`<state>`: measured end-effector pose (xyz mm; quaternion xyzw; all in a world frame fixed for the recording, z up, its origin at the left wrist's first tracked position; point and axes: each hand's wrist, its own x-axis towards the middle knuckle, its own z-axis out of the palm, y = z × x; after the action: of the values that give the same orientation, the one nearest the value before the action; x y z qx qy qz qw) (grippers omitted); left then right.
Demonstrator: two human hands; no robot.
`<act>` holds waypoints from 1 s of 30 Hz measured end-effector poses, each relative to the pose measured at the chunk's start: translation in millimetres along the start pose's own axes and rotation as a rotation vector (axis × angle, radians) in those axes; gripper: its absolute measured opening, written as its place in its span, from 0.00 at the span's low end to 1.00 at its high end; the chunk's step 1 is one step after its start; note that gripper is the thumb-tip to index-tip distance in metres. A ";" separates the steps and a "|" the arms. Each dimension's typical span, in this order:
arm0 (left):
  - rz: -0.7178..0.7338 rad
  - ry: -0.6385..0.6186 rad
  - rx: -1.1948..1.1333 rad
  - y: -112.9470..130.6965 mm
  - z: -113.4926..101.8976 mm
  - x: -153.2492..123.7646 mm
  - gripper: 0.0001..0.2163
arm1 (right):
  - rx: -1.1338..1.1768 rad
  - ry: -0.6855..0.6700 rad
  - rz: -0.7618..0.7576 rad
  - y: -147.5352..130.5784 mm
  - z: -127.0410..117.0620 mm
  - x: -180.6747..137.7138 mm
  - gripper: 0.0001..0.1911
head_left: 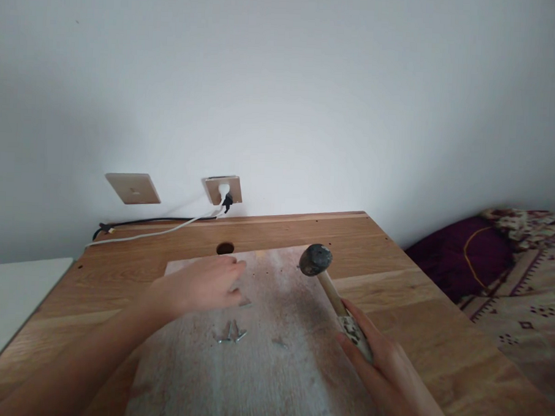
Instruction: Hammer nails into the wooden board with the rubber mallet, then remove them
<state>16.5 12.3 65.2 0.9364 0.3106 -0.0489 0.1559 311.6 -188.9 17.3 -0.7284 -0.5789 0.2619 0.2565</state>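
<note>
My right hand [376, 354] is closed round the wooden handle of a hammer [315, 260], whose dark round head is raised over a worn grey board [270, 367]. My left hand [205, 284] reaches across the board's far left part, fingers together and bent downward near a small nail [244, 303]; what its fingertips hold is hidden. A few loose nails [231, 335] lie on the board just below that hand.
The board lies on a wooden table [394, 274] with a round cable hole [225, 248] against a white wall. Two wall plates, one with plugs [223, 190] and cables, sit behind. A patterned bed cover [522, 286] is at right, a white surface [11, 300] at left.
</note>
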 end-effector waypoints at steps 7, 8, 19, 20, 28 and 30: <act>-0.025 -0.011 0.076 5.0 31.7 -23.4 0.13 | 0.019 0.028 0.008 9.3 -0.3 -5.1 0.32; -0.001 -0.021 0.039 4.5 30.7 -24.5 0.12 | 0.017 0.036 0.008 10.6 -1.0 -5.8 0.32; 0.204 0.061 0.079 -5.2 21.9 -20.9 0.08 | 0.016 0.046 0.007 8.2 -0.7 -4.1 0.33; 0.220 0.069 0.070 -5.8 22.0 -18.2 0.08 | 0.019 0.045 0.004 7.5 -0.6 -3.8 0.33; 0.159 0.186 -0.167 -14.5 29.6 28.0 0.09 | 0.048 0.020 -0.021 0.8 -0.6 0.1 0.32; 0.173 0.242 -0.253 -11.7 31.1 41.4 0.18 | 0.048 0.033 -0.022 -0.5 -0.2 0.8 0.32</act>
<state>42.9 34.6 24.9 0.9316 0.2493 0.1172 0.2372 311.6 -188.0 17.7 -0.7200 -0.5760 0.2606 0.2862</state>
